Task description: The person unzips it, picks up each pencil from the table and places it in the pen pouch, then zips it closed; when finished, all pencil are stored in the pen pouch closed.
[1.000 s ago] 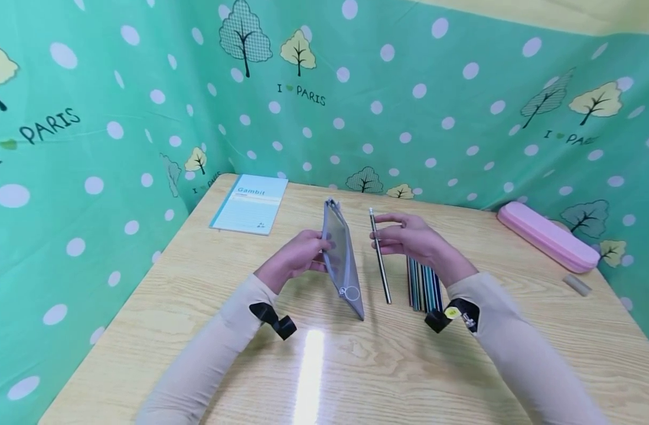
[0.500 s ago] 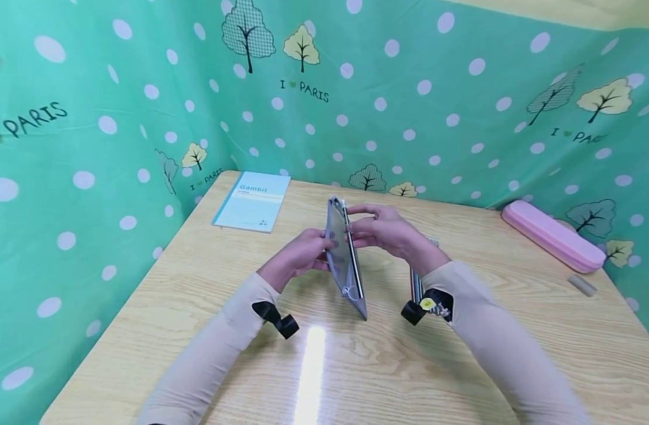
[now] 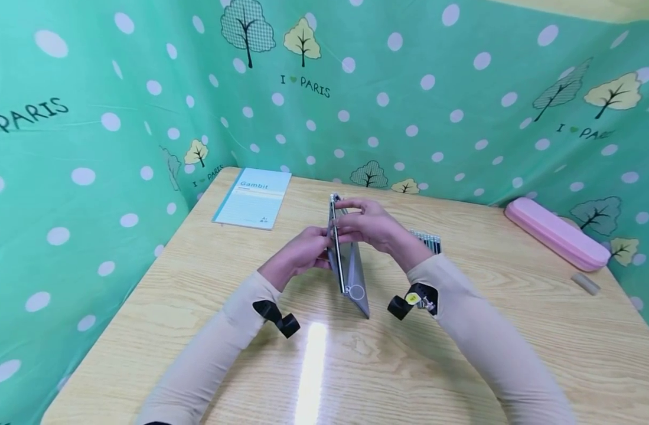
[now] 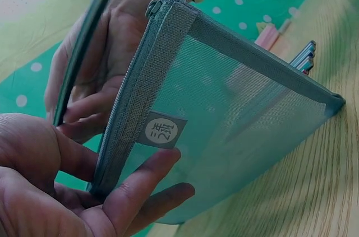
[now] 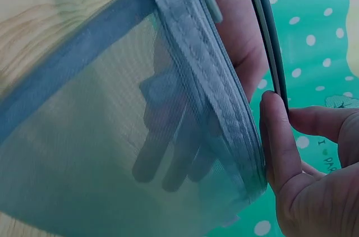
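My left hand (image 3: pixel 305 251) grips a grey-blue mesh zip pouch (image 3: pixel 359 280) by its upper edge, tilted on its side above the table. Its fingers lie against the mesh near a small round label (image 4: pixel 161 131). Between the thumb and fingers of my right hand (image 3: pixel 369 227) is a dark striped pencil (image 3: pixel 337 260). That pencil stands lengthwise along the zip edge, over the pouch's mouth. In the right wrist view the pencil (image 5: pixel 268 35) is outside the pouch, apart from the zip. Several more pencils (image 3: pixel 427 239) lie side by side beyond my right wrist, partly hidden by it.
A light blue notebook (image 3: pixel 254 198) lies at the back left of the wooden table (image 3: pixel 196 295). On the right are a pink pencil case (image 3: pixel 558 234) and a small grey block (image 3: pixel 586 283). A green dotted curtain (image 3: pixel 409 106) hangs behind.
My right hand has carried the pencil leftward from beside the pouch to over its zip edge. The left hand keeps hold of the pouch in nearly the same place.
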The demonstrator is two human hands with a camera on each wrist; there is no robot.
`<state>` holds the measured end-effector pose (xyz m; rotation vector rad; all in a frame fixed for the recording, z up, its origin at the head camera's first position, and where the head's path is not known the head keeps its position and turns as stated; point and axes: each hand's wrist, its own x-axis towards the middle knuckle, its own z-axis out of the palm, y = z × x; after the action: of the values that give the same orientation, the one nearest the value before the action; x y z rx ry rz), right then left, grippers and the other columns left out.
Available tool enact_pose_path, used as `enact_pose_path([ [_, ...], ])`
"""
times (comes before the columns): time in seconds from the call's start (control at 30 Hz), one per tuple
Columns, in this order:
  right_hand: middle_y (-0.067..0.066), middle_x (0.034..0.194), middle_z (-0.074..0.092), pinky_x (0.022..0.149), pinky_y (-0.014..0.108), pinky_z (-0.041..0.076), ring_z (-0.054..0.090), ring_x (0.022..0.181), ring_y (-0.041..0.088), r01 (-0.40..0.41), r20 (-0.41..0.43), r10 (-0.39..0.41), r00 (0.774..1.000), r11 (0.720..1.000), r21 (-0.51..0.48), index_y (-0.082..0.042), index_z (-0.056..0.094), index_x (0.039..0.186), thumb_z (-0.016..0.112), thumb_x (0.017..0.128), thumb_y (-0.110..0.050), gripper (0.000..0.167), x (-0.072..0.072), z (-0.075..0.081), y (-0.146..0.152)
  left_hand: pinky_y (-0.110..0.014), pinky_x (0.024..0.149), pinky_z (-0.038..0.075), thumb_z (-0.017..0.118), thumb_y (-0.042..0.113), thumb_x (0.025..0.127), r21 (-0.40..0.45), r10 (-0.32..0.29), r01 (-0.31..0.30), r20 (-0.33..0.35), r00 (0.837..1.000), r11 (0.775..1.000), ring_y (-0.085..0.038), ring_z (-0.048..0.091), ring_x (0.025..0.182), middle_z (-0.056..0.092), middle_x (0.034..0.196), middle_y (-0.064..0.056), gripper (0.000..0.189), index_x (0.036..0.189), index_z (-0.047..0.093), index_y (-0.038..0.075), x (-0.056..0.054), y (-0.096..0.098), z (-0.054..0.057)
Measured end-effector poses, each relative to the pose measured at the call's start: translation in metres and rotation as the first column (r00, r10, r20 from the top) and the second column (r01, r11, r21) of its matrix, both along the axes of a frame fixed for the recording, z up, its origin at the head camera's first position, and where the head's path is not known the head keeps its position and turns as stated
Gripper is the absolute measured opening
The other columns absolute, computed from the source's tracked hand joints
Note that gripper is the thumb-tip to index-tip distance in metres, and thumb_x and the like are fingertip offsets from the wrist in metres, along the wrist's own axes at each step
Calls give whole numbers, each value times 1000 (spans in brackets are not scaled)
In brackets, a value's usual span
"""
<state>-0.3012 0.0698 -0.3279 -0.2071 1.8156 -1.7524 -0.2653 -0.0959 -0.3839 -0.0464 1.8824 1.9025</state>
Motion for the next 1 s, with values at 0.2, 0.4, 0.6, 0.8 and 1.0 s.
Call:
enact_pose_path([
  [0.2, 19, 103, 73, 73, 26, 64, 74, 79, 15, 37, -32, -35, 999, 998, 50, 4, 40, 152, 58, 97, 8, 58, -3, 2, 6, -27, 70, 61, 40, 2, 104, -24, -10, 10, -18, 1000, 1000, -21, 65, 83, 63, 107, -18, 41, 141, 51, -11, 1, -2, 0],
  [0.4, 37, 131, 59, 67, 23, 63, 72, 74, 13, 78, -29, -75, 997, 992, 103, 0, 41, 153, 60, 97, 6, 60, -5, 1, 13, -34, 78, 64, 39, -1, 102, -27, -11, 10, -21, 1000, 1000, -24, 68, 88, 64, 123, -32, 41, 139, 50, -15, 2, -2, 0],
  [0.6, 34, 122, 65, 68, 24, 64, 72, 73, 14, 116, -40, -112, 993, 986, 120, 1, 39, 153, 61, 98, 4, 60, -9, -1, 17, -39, 84, 65, 38, -3, 100, -14, -12, 12, -36, 999, 1000, -28, 71, 90, 65, 121, -33, 41, 136, 51, -17, 3, -1, -1],
  [0.8, 17, 103, 68, 68, 23, 64, 72, 73, 13, 185, -45, -182, 982, 978, 94, 0, 38, 154, 60, 99, 3, 59, -12, -1, 18, -41, 88, 64, 39, -6, 98, -15, -14, 13, -36, 999, 1000, -36, 71, 101, 63, 124, -35, 43, 138, 49, -17, 3, 1, -1],
  [1.0, 26, 126, 60, 73, 25, 64, 72, 82, 16, 236, -74, -231, 970, 969, 73, -3, 36, 157, 57, 101, 2, 60, -14, -3, 20, -40, 86, 64, 39, -6, 99, -21, -21, 20, -41, 999, 1000, -44, 70, 108, 62, 125, -36, 42, 138, 49, -18, 3, 1, 2],
])
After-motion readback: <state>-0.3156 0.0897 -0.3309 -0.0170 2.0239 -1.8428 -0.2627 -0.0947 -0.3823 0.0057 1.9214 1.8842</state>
